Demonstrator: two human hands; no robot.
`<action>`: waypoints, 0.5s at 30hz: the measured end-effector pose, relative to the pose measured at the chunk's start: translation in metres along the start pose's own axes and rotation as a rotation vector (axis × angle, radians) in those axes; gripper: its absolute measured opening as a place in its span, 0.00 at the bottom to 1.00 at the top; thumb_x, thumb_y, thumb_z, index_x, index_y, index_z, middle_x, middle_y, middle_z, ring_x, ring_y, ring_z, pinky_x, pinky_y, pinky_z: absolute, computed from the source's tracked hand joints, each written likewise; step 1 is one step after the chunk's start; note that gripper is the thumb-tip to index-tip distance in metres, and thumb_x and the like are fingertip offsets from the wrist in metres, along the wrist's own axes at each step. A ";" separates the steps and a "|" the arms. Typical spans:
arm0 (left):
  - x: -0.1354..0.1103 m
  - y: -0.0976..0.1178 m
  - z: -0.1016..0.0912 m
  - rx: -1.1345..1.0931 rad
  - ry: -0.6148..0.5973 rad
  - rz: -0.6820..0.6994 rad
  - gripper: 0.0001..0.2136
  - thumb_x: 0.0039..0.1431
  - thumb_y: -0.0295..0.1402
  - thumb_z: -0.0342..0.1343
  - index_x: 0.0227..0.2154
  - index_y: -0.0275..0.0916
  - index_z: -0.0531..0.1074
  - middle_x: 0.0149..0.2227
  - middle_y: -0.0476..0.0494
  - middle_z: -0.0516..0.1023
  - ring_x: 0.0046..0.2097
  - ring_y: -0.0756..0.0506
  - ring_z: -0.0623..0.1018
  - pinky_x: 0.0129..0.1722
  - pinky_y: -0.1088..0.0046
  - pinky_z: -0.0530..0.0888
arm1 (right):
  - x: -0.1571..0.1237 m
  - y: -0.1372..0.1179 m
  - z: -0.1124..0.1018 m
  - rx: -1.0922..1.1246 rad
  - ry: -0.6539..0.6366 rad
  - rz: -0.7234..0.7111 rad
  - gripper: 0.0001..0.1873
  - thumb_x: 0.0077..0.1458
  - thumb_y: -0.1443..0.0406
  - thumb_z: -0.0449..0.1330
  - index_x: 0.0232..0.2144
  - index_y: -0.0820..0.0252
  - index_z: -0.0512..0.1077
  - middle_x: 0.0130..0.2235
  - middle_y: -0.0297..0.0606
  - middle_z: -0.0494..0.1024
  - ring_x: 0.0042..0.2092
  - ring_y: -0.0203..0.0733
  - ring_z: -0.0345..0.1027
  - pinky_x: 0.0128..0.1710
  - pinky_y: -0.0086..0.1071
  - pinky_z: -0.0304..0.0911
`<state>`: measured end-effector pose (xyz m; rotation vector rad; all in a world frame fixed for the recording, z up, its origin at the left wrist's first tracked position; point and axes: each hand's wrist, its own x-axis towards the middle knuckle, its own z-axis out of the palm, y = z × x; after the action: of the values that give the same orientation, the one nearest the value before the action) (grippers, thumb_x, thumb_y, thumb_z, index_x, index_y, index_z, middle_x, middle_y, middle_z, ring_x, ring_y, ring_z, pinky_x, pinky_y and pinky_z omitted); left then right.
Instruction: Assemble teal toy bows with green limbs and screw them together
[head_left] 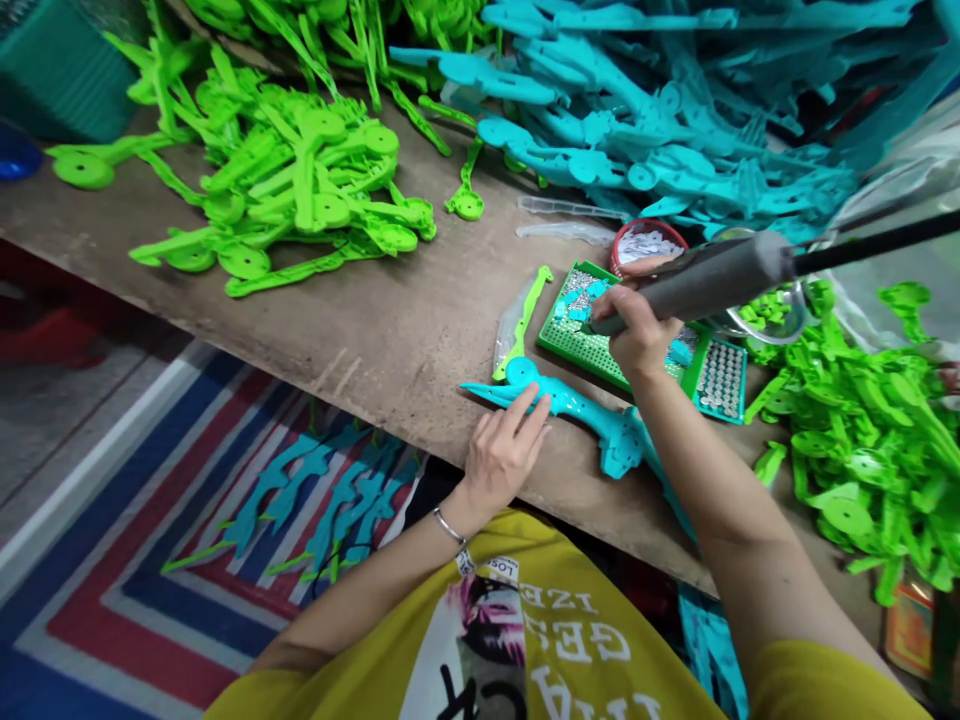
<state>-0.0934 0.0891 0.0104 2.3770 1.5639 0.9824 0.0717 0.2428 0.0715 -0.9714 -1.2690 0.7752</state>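
Note:
My left hand (504, 447) rests with fingers stretched flat on a turquoise plastic toy part (577, 410) lying near the front edge of the worn wooden table (390, 330). My right hand (636, 322) is closed round a grey electric screwdriver (705, 280), its tip down over a green perforated tray (592, 330) holding small screws. A black cable runs from the tool to the right. A green and clear plastic part (519, 322) lies just left of the tray.
A heap of lime-green parts (300, 180) lies at the back left, a turquoise heap (660, 110) at the back, more green parts (870, 440) on the right. A red-rimmed bowl (646, 243) stands behind the tray. Turquoise pieces (330, 500) lie on the striped mat below.

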 end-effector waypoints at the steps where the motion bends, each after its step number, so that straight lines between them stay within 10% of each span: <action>1: 0.000 0.000 0.001 -0.011 -0.007 0.002 0.20 0.69 0.32 0.54 0.62 0.42 0.68 0.60 0.35 0.75 0.49 0.39 0.82 0.48 0.61 0.77 | -0.003 -0.007 0.002 0.002 0.000 -0.001 0.16 0.53 0.48 0.63 0.31 0.50 0.68 0.20 0.28 0.63 0.21 0.38 0.62 0.27 0.38 0.65; 15: -0.001 -0.001 0.001 -0.118 -0.023 -0.019 0.21 0.68 0.28 0.54 0.63 0.43 0.66 0.63 0.35 0.72 0.57 0.38 0.78 0.56 0.58 0.77 | -0.046 -0.025 0.042 0.151 -0.293 0.161 0.16 0.53 0.52 0.65 0.37 0.52 0.68 0.21 0.25 0.67 0.21 0.37 0.65 0.25 0.36 0.66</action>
<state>-0.0937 0.0884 0.0088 2.2816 1.4745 1.0098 0.0224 0.1977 0.0766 -0.8659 -1.3697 1.1556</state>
